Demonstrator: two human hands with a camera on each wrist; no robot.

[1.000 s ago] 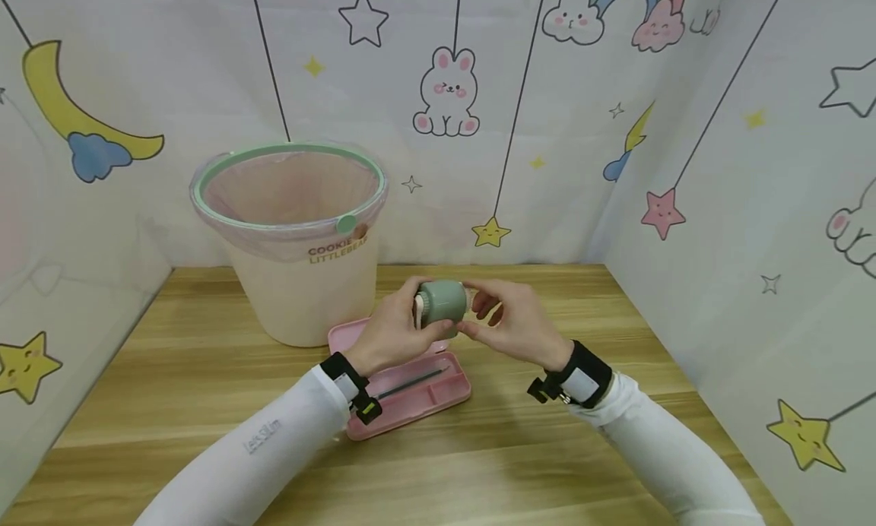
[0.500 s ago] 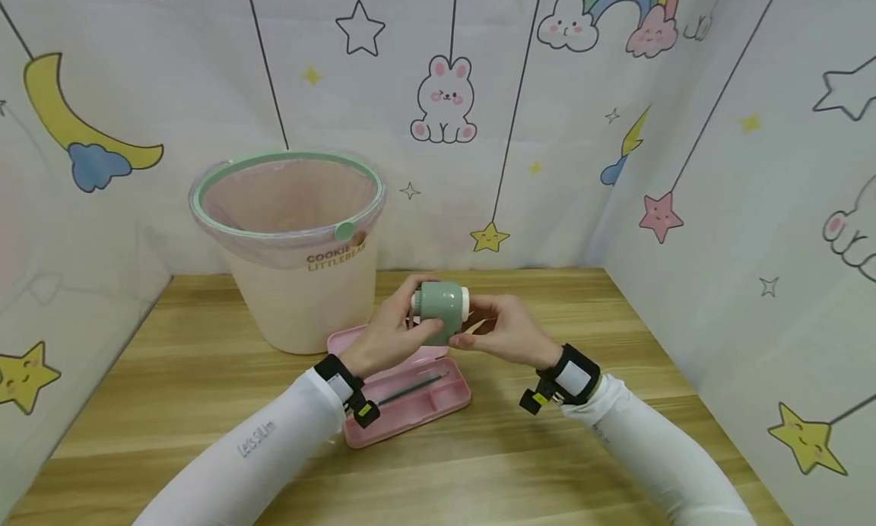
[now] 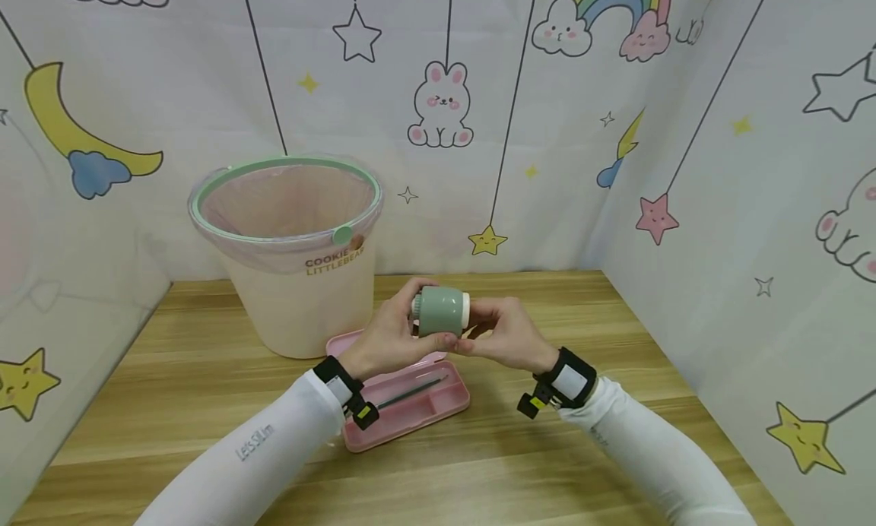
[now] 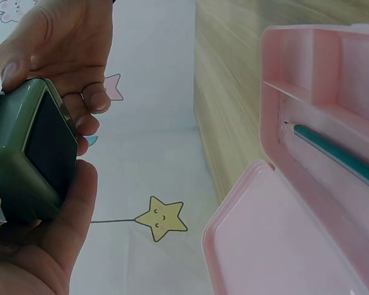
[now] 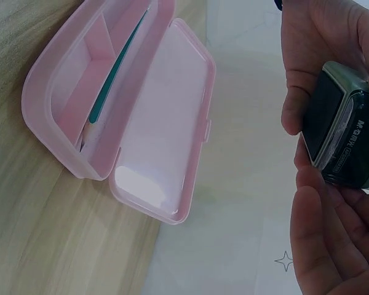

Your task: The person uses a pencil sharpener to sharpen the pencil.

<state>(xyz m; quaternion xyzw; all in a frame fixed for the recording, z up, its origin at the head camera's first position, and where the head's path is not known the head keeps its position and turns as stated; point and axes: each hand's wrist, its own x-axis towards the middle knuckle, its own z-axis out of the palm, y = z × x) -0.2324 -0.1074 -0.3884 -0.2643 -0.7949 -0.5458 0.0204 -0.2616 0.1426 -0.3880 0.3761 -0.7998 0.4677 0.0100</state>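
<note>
A green pencil sharpener (image 3: 440, 311) is raised above the table, lying on its side, its white end (image 3: 466, 311) facing right. My left hand (image 3: 390, 340) grips its left part, the thumb along the lower edge. On the right, my right hand (image 3: 509, 336) holds it near the white end, thumb at the lower corner. In the right wrist view, the sharpener (image 5: 353, 138) shows a dark panel and lettering. Under the left hand lies an open pink pencil case (image 3: 448, 397), partly hidden by that hand. A dark green pencil (image 4: 341, 153) rests in its long compartment.
A cream bin (image 3: 301, 305) with a green rim and a plastic liner stands behind the case, to the left. White printed cloth (image 3: 520, 229) walls in the wooden table (image 3: 547, 465) at the back and on both sides.
The right hand has moved in against the sharpener's white end. The left thumb has slid from the sharpener's front down to its lower edge. The head view has tilted slightly upward.
</note>
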